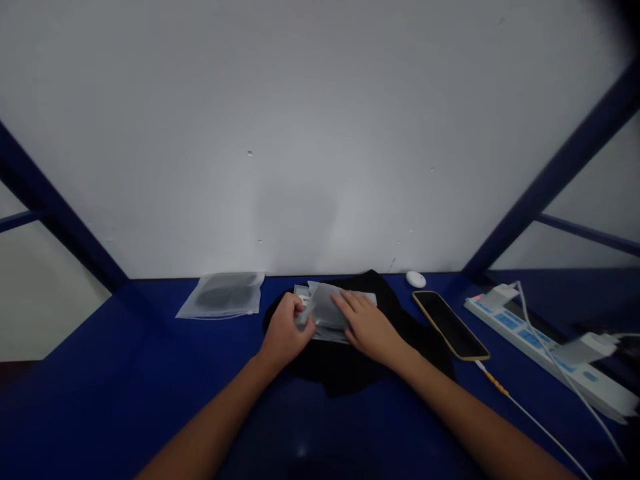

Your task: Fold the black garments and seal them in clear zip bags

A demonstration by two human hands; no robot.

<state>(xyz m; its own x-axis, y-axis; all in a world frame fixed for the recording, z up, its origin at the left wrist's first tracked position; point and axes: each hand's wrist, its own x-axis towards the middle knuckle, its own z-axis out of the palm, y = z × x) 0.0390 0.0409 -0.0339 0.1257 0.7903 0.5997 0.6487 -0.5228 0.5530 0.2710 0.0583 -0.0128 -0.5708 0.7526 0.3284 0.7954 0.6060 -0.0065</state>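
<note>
A frosted plastic bag (323, 308), folded or bunched, lies on a black cloth (345, 373) at the middle of the blue table. My left hand (287, 331) pinches the bag's left end between thumb and fingers. Across its right part, my right hand (367, 325) rests with fingers stretched out flat. A small white label with dark print (305, 300) shows beside my left fingers. Whether the bag contains anything is hard to make out.
Another frosted zip bag (223, 297) with something dark inside lies at the left. On the right are a round white object (415, 279), a phone (451, 325) on a white cable (530, 420), and a power strip (543, 350) with chargers. A grey wall (300, 133) rises behind the table.
</note>
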